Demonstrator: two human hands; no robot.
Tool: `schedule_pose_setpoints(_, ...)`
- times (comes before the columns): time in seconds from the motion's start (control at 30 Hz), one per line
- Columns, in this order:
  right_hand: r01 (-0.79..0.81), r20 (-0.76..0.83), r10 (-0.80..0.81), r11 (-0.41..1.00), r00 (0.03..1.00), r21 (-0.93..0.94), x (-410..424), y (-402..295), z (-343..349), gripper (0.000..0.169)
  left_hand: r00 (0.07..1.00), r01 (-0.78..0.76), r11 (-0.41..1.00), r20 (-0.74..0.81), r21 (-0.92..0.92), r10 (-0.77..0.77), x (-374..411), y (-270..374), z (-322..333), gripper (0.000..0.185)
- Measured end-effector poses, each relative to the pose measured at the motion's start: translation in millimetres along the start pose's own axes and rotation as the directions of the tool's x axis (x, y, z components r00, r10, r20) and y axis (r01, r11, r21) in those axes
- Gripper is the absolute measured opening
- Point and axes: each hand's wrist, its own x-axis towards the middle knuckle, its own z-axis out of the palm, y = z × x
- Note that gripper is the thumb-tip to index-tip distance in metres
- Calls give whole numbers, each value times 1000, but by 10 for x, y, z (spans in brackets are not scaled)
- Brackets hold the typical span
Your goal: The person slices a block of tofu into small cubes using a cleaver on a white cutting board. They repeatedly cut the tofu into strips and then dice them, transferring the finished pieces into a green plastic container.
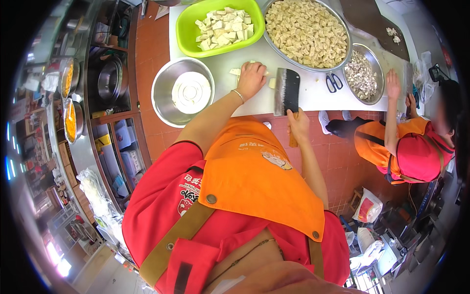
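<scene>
My left hand (252, 80) rests with bent fingers on pale, off-white food pieces (235, 71) on the white tabletop (227, 101). My right hand (298, 126) grips the wooden handle of a broad cleaver (287, 90), whose blade lies over the table to the right of my left hand. A small pale piece (272, 83) sits just left of the blade. Nearest my left forearm stands a steel bowl (158, 88) with a white, round-ringed bottom. Above my hands are a green plastic basin (185, 35) of cut pale chunks and a large steel bowl (347, 47) full of beige cubes.
Scissors with dark handles (334, 83) lie near a smaller steel bowl (382, 82) of chopped pieces. At the right, a co-worker's hand (393, 83) is over a board. A dark board (394, 44) lies at the back right. Shelving with steel bowls (110, 79) stands to the left.
</scene>
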Motion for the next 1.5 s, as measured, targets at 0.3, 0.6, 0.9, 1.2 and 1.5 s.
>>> schedule_pose_setpoints(0.3,-73,18,72,996,997,42,-142,-3,-318,21,997,-69,932,-7,-356,72,-52,288,-22,39)
schedule_pose_setpoints(0.6,-13,-14,13,999,1000,-45,167,190,254,27,983,-179,931,-18,-318,183,-42,412,-22,41)
schedule_pose_setpoints(0.9,-39,-36,42,997,998,72,-106,-16,-110,26,993,-76,992,-95,-99,67,250,68,154,35)
schedule_pose_setpoints(1.2,-299,309,152,808,939,508,-83,30,-386,26,590,590,-544,778,-597,-213,295,443,152,69)
schedule_pose_setpoints(1.5,-204,133,164,897,977,393,-48,258,-477,24,827,558,72,548,-826,-129,263,190,85,47)
